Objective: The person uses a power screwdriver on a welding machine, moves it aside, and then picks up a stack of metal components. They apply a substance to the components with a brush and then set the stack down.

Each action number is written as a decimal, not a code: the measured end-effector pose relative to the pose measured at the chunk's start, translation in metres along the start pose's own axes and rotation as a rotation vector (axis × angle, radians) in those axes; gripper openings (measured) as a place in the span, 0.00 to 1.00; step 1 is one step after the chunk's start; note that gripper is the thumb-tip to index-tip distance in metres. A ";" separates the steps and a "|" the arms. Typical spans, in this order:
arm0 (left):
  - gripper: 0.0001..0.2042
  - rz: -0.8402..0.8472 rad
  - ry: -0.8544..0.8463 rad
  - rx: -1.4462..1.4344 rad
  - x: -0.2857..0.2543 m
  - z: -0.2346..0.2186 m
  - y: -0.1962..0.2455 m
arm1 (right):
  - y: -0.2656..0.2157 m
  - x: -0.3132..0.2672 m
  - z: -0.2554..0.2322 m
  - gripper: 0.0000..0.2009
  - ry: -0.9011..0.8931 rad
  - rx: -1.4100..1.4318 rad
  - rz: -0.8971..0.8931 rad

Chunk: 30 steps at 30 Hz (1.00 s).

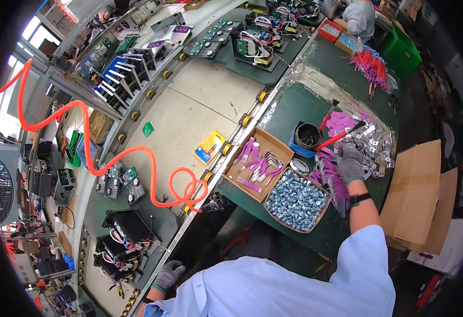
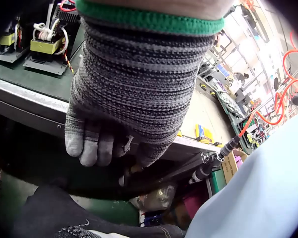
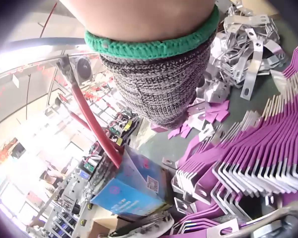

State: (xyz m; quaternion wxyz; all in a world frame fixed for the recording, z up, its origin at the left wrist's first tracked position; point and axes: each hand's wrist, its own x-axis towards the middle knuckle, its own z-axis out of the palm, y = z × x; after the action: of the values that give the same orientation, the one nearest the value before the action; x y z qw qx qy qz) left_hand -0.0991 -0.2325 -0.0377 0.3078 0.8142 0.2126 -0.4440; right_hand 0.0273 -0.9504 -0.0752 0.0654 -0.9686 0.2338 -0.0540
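Nearest the body, the left hand (image 1: pixel 168 276) in a grey knit glove with a green cuff hangs below the edge of the green table (image 1: pixel 295 113). Its fingers (image 2: pixel 89 144) curl loosely downward; the left wrist view shows a small dark piece beside them, but whether they grip it cannot be told.

Further out, an open cardboard tray of silver nuts (image 1: pixel 297 200) sits on the table, and beside it a second cardboard tray (image 1: pixel 258 162) holds a few purple-sleeved bent metal strips.

Beyond these, the right hand (image 1: pixel 351 162), gloved alike, reaches down onto a fanned row of purple-sleeved metal strips (image 1: pixel 329 177). In the right wrist view the strips (image 3: pixel 258 158) lie flat and side by side, long axes parallel, bare bent metal ends pointing toward the blue box (image 3: pixel 131 191). The fingers are hidden behind the glove's back, so their grip cannot be told.

Just past the hand lies a heap of bare silver metal brackets (image 1: pixel 375 143), a round black pot (image 1: pixel 307 135) and a red-handled tool (image 1: pixel 338 137) leaning across it.
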 end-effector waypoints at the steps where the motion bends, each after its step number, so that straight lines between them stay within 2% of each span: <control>1: 0.19 -0.005 -0.011 0.034 -0.006 0.003 0.015 | 0.003 0.009 0.013 0.12 -0.001 0.001 -0.001; 3: 0.18 -0.016 -0.017 0.073 -0.010 0.005 0.022 | 0.003 0.021 0.046 0.12 -0.156 -0.120 -0.184; 6: 0.19 0.041 0.014 0.069 -0.008 0.007 0.016 | 0.002 0.032 0.050 0.11 -0.171 -0.107 -0.251; 7: 0.19 0.040 0.014 0.062 -0.006 0.005 0.010 | 0.000 0.039 0.048 0.14 -0.352 -0.110 -0.160; 10: 0.19 -0.009 0.030 0.035 -0.007 0.001 0.007 | 0.003 0.046 0.061 0.17 -0.340 -0.038 -0.186; 11: 0.19 -0.058 0.029 0.021 -0.007 0.001 0.007 | 0.007 0.054 0.063 0.18 -0.428 0.034 -0.240; 12: 0.19 -0.061 0.026 0.024 -0.007 0.002 0.006 | 0.011 0.057 0.067 0.18 -0.432 0.034 -0.237; 15: 0.19 -0.034 0.042 -0.030 -0.007 0.003 0.008 | 0.012 0.066 0.070 0.14 -0.609 -0.123 -0.280; 17: 0.18 -0.047 0.032 0.003 -0.012 0.004 0.020 | 0.017 0.068 0.069 0.13 -0.564 -0.101 -0.328; 19: 0.18 -0.039 0.029 -0.012 -0.001 0.010 0.003 | 0.020 0.072 0.072 0.12 -0.528 -0.079 -0.374; 21: 0.18 -0.034 0.022 -0.022 0.003 0.016 -0.006 | 0.019 0.078 0.076 0.14 -0.433 -0.141 -0.283; 22: 0.19 -0.053 0.013 0.001 0.003 0.017 -0.003 | 0.021 0.072 0.073 0.14 -0.440 -0.141 -0.280; 24: 0.19 -0.077 0.002 0.025 0.004 0.020 -0.005 | 0.025 0.059 0.054 0.18 -0.568 -0.042 -0.363; 25: 0.19 -0.045 0.018 0.006 0.007 0.022 -0.010 | 0.024 0.056 0.040 0.26 -0.590 0.086 -0.369; 26: 0.19 -0.013 0.034 -0.011 0.008 0.024 -0.016 | 0.025 0.051 0.035 0.26 -0.596 0.086 -0.368; 28: 0.19 -0.030 0.027 -0.015 0.003 0.027 -0.003 | 0.031 0.044 0.030 0.31 -0.414 -0.030 -0.563; 30: 0.19 -0.075 0.025 0.001 0.003 0.029 0.000 | 0.031 0.045 0.032 0.33 -0.452 -0.087 -0.544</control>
State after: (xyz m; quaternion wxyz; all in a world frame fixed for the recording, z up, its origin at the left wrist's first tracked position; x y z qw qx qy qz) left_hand -0.1147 -0.2527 -0.0523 0.2880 0.8113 0.2466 -0.4450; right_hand 0.0576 -0.9950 -0.1082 0.0573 -0.9848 -0.0512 0.1560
